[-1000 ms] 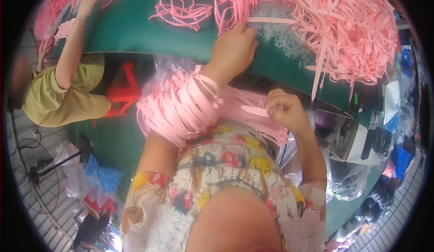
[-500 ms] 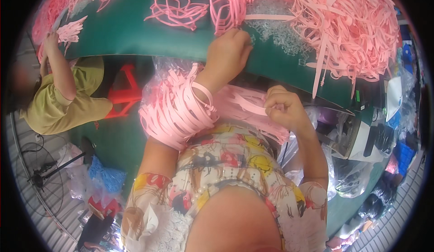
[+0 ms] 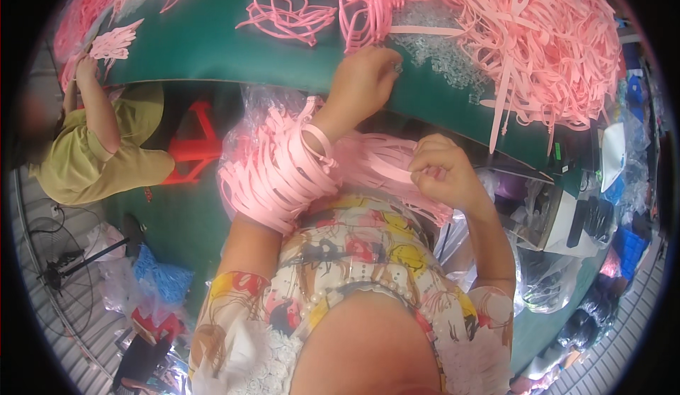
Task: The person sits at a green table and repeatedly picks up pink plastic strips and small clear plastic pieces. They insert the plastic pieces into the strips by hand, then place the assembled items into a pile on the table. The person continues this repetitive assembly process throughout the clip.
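My left hand (image 3: 365,76) is over the table's near edge, fingers pinched around what looks like a small clear plastic piece (image 3: 397,68). Many pink strap loops (image 3: 280,172) ring my left forearm like stacked bangles. Close to my body, my right hand (image 3: 446,172) is closed on the end of a pink strap (image 3: 397,172). More pink straps lie across my lap beneath it. Just beyond my left hand is a heap of small clear plastic pieces (image 3: 443,52) on the green tabletop (image 3: 205,48).
A big pile of pale pink straps (image 3: 545,48) covers the table's right side. Darker pink loops (image 3: 290,16) lie at the back middle. On the left, a co-worker in a green top (image 3: 106,165) holds a pink bundle (image 3: 113,44). A red stool (image 3: 195,147) stands below the table edge.
My left hand has shifted slightly right and its fingertips now pinch a small clear piece by the heap. My right hand keeps its grip on the strap, barely moved.
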### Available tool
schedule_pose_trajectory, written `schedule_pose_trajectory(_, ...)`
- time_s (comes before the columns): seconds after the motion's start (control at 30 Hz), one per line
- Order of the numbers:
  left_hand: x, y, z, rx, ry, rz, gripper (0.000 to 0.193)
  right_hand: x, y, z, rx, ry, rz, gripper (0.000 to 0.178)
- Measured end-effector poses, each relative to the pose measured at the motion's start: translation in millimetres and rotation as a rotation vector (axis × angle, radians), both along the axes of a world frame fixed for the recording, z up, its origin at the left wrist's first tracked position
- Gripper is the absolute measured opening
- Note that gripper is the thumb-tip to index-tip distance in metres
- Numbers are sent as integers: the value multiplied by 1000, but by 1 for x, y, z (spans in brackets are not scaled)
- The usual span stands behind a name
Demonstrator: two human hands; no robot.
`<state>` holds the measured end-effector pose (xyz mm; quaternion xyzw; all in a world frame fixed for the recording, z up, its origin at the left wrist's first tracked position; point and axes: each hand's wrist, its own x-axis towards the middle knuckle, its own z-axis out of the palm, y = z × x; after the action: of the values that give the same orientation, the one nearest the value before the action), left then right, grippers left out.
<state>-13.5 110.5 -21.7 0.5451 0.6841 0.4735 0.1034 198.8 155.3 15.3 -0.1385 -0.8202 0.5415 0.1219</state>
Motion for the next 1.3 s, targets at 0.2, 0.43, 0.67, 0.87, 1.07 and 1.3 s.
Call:
schedule_pose_trajectory(0.2, 19, -37, 14, -205, -840, -372, 14, 0, -3, 14, 60, 0, -48, 4)
schedule_pose_trajectory(0.43, 38, -80, 25, -272, -1026, -479, 12, 2, -7, 17, 106, -20, -35, 4)
schedule_pose_trajectory(0.67, 36, -90, 30, -353, -945, -567, 10, 4, -9, 21, 98, -30, 18, 4)
schedule_pose_trajectory(0.87, 43, -93, 26, -344, -1077, -565, 12, 8, -9, 18, 80, -11, 30, 9)
schedule_pose_trajectory(1.07, 38, -91, 31, -463, -1035, -631, 17, 11, -7, 15, 101, 6, 48, 10)
schedule_pose_trajectory(1.3, 43, -92, 31, -455, -734, -486, 16, 11, -10, 11, 165, -32, 37, 5)
